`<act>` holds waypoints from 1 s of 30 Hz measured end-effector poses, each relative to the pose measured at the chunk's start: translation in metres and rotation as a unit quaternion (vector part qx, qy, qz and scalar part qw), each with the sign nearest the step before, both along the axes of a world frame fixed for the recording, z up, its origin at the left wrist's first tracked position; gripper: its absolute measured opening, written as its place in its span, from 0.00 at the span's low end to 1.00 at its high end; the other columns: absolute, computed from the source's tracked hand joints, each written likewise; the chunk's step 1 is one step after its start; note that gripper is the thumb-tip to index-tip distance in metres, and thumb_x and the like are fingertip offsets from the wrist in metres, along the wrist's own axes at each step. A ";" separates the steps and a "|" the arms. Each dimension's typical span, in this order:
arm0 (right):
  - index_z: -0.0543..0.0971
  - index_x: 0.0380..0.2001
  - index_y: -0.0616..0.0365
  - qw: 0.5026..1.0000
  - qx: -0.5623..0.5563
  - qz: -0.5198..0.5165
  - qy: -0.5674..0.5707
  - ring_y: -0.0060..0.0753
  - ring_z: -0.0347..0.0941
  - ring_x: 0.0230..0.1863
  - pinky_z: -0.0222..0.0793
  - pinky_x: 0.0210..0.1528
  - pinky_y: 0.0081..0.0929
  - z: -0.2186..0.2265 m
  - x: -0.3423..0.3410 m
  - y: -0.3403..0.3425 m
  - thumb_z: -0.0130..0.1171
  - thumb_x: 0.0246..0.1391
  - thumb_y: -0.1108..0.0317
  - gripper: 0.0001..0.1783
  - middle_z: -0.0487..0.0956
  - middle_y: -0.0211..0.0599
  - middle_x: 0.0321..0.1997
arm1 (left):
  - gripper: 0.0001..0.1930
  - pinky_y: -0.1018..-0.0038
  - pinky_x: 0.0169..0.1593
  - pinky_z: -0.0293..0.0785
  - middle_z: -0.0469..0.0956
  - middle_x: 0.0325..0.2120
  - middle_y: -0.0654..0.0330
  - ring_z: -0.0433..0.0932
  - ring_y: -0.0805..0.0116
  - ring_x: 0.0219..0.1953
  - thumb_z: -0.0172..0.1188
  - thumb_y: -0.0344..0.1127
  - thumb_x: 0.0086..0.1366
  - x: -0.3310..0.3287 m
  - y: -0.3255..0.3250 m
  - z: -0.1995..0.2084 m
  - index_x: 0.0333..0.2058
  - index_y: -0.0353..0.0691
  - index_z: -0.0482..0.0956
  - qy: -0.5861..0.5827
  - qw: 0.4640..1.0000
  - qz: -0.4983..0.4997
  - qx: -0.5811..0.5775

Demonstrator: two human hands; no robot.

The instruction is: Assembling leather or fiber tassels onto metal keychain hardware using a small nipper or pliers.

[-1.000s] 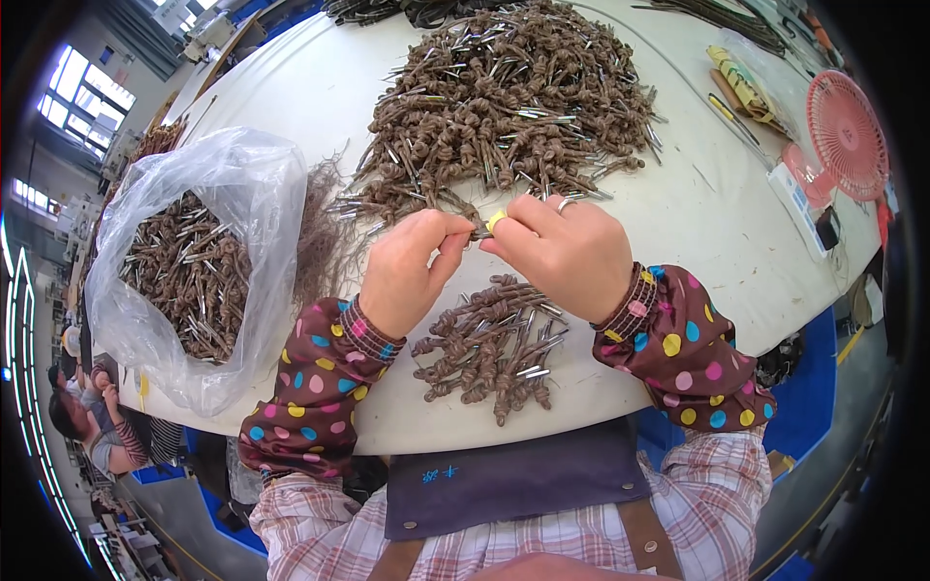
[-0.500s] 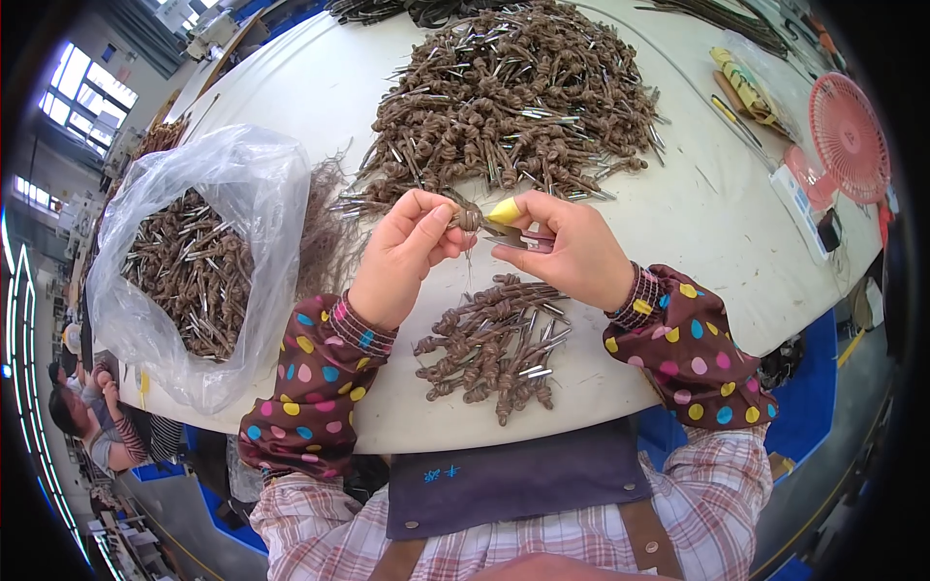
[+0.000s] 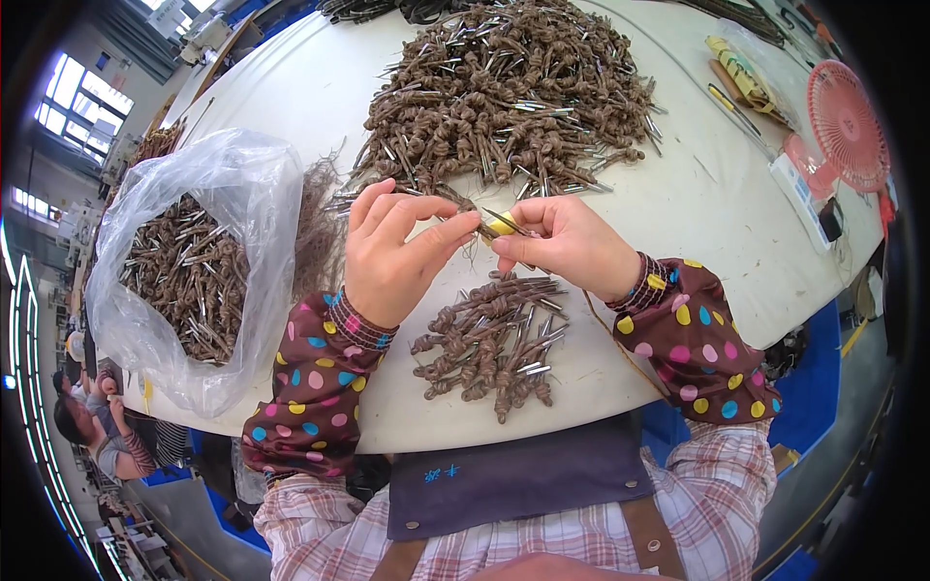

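My left hand pinches a brown knotted cord between thumb and forefinger, its other fingers raised. Loose fibres hang below the cord. Close on its right, my right hand is closed round small metal thread snips, the pointed tip toward the cord. A yellow cover sits on one right fingertip. Right fingers and snips overlap the cord's near end, so contact is hard to make out. Below the hands lies a small pile of knotted cords with silvery ends.
A large heap of similar cords covers the far middle of the white table. At left stands a clear plastic bag of cords, beside loose brown fibres. A pink fan and yellow-handled tool are at right. People sit far left.
My left hand has turned, its fingers lifting and spreading while the cord tilts. The snips now point up and left. A thin string shows below my right wrist.
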State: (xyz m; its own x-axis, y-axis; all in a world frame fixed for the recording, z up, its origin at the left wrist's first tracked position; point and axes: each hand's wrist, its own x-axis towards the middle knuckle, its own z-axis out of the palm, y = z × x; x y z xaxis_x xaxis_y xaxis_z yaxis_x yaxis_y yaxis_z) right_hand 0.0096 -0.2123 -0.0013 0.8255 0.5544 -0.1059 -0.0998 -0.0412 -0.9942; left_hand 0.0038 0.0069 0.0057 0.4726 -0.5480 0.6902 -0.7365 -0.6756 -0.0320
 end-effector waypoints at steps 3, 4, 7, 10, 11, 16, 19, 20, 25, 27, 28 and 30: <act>0.78 0.35 0.66 1.000 0.005 0.008 0.009 0.16 0.74 0.32 0.67 0.38 0.15 -0.002 0.000 -0.001 0.60 0.53 0.65 0.13 0.80 0.33 0.29 | 0.14 0.61 0.50 0.68 0.77 0.29 0.70 0.74 0.69 0.33 0.67 0.29 0.48 0.002 0.000 0.001 0.36 0.52 0.81 0.019 0.999 -0.028 -0.028; 0.78 0.35 0.66 1.000 0.006 0.010 0.009 0.16 0.74 0.32 0.67 0.38 0.15 -0.002 0.000 0.000 0.60 0.53 0.65 0.13 0.80 0.33 0.29 | 0.14 0.61 0.50 0.68 0.77 0.29 0.70 0.74 0.69 0.33 0.67 0.29 0.48 0.002 0.000 0.000 0.36 0.52 0.81 0.019 0.999 -0.027 -0.027; 0.78 0.35 0.66 0.999 0.011 0.016 0.027 0.15 0.73 0.32 0.66 0.36 0.16 -0.005 0.001 0.001 0.59 0.53 0.65 0.13 0.81 0.33 0.29 | 0.10 0.62 0.48 0.70 0.77 0.26 0.68 0.75 0.67 0.32 0.66 0.28 0.50 0.002 0.001 -0.001 0.33 0.46 0.80 0.056 0.996 -0.037 -0.060; 0.76 0.39 0.66 0.999 0.019 0.026 0.002 0.16 0.73 0.30 0.66 0.35 0.16 -0.014 0.003 0.001 0.60 0.53 0.63 0.16 0.80 0.32 0.28 | 0.06 0.65 0.46 0.71 0.77 0.25 0.64 0.75 0.64 0.31 0.64 0.27 0.53 0.001 0.000 0.000 0.30 0.41 0.78 0.108 0.988 -0.031 -0.103; 0.74 0.41 0.65 0.997 -0.008 -0.007 -0.072 0.17 0.72 0.29 0.66 0.33 0.16 -0.016 0.003 0.000 0.61 0.52 0.62 0.19 0.79 0.32 0.28 | 0.04 0.66 0.46 0.71 0.77 0.26 0.62 0.76 0.61 0.32 0.62 0.25 0.54 -0.001 -0.001 0.000 0.30 0.39 0.77 0.124 0.985 -0.013 -0.119; 0.68 0.47 0.64 0.970 -0.104 -0.046 -0.216 0.14 0.69 0.27 0.64 0.29 0.12 0.003 -0.003 -0.002 0.60 0.55 0.61 0.22 0.74 0.28 0.31 | 0.04 0.67 0.44 0.73 0.77 0.26 0.58 0.77 0.55 0.35 0.61 0.23 0.55 -0.005 -0.003 -0.001 0.30 0.37 0.76 0.148 0.981 0.018 -0.122; 0.70 0.43 0.63 0.944 -0.145 -0.083 -0.286 0.16 0.70 0.26 0.65 0.26 0.16 0.007 -0.005 0.000 0.60 0.55 0.60 0.19 0.74 0.30 0.29 | 0.05 0.67 0.41 0.73 0.77 0.26 0.58 0.76 0.55 0.35 0.61 0.22 0.55 -0.002 -0.003 -0.005 0.30 0.36 0.75 0.114 0.988 0.000 -0.104; 0.71 0.40 0.62 0.929 -0.146 -0.086 -0.329 0.20 0.70 0.25 0.65 0.25 0.19 0.001 -0.003 0.001 0.60 0.54 0.59 0.18 0.74 0.32 0.29 | 0.06 0.67 0.42 0.74 0.76 0.25 0.59 0.76 0.58 0.33 0.62 0.23 0.53 -0.001 -0.004 -0.005 0.29 0.37 0.75 0.087 0.992 -0.012 -0.094; 0.73 0.30 0.59 0.866 -0.199 -0.106 -0.446 0.32 0.72 0.23 0.66 0.24 0.26 -0.006 -0.005 0.005 0.62 0.52 0.57 0.15 0.74 0.36 0.27 | 0.08 0.65 0.47 0.75 0.76 0.25 0.62 0.76 0.61 0.31 0.64 0.25 0.51 0.004 -0.004 -0.010 0.30 0.39 0.74 0.061 0.995 -0.044 -0.063; 0.73 0.28 0.57 0.840 -0.223 -0.125 -0.478 0.37 0.72 0.24 0.66 0.24 0.27 -0.006 -0.006 0.008 0.63 0.49 0.58 0.15 0.74 0.34 0.25 | 0.09 0.64 0.48 0.74 0.75 0.25 0.63 0.75 0.62 0.31 0.64 0.24 0.51 0.003 -0.005 -0.010 0.29 0.39 0.73 0.053 0.996 -0.052 -0.048; 0.73 0.28 0.57 0.841 -0.223 -0.125 -0.477 0.37 0.72 0.24 0.66 0.24 0.27 -0.007 -0.006 0.009 0.63 0.49 0.58 0.15 0.74 0.34 0.25 | 0.09 0.64 0.48 0.74 0.75 0.25 0.63 0.75 0.62 0.31 0.64 0.24 0.51 0.003 -0.005 -0.011 0.29 0.39 0.73 0.054 0.996 -0.052 -0.048; 0.72 0.26 0.56 0.808 -0.247 -0.142 -0.515 0.38 0.71 0.23 0.66 0.24 0.29 -0.008 -0.006 0.010 0.63 0.48 0.58 0.14 0.73 0.32 0.25 | 0.09 0.64 0.49 0.73 0.74 0.24 0.63 0.75 0.62 0.31 0.64 0.25 0.51 0.003 -0.005 -0.013 0.29 0.39 0.73 0.052 0.996 -0.051 -0.045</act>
State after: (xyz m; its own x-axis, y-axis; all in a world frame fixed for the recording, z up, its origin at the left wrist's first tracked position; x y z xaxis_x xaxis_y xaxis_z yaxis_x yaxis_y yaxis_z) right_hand 0.0037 -0.2024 -0.0091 0.7037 0.4277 0.5673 0.6951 -0.5799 -0.4249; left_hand 0.0069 0.0014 -0.0068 0.4898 -0.5345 0.6888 -0.7973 -0.5942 0.1058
